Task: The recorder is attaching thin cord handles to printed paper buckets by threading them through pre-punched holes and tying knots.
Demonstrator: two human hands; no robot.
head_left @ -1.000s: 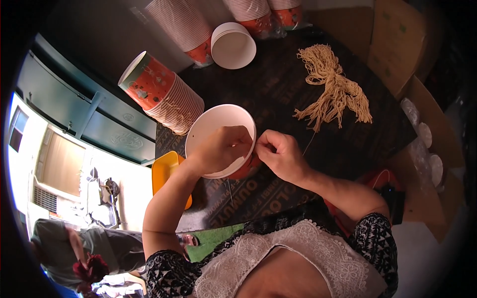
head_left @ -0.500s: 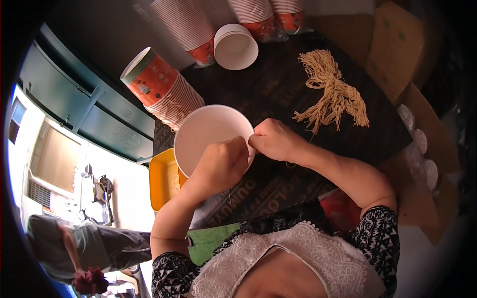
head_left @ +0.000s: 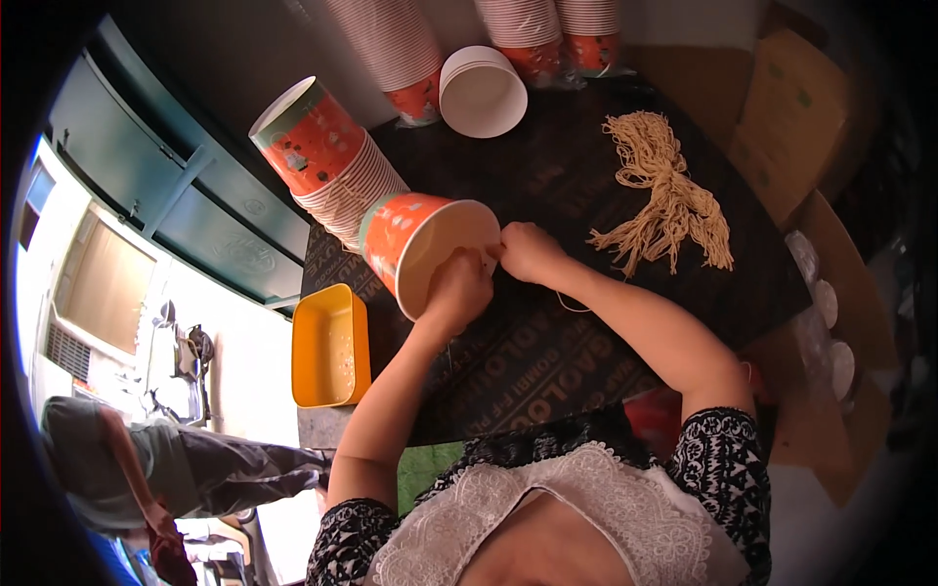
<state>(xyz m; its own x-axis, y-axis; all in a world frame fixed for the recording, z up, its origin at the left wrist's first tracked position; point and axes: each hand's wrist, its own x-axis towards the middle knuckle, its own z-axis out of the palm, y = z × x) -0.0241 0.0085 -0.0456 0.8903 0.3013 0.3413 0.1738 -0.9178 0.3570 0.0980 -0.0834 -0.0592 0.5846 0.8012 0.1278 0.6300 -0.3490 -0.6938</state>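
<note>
Risk: uneven tugging by the fingers could crease or tip the orange-printed white paper bucket [head_left: 426, 249].
Bucket: tilted, its mouth around part of the left hand [head_left: 463, 291], its rim beside the right hand [head_left: 529, 252].
Hands: both curled; what they pinch cannot be told.
Thin pale cord [head_left: 572, 308]: loops near the right wrist.

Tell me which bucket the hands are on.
The orange bucket nearest the person: left hand inside its mouth, right hand at its rim. Other buckets are untouched.
</note>
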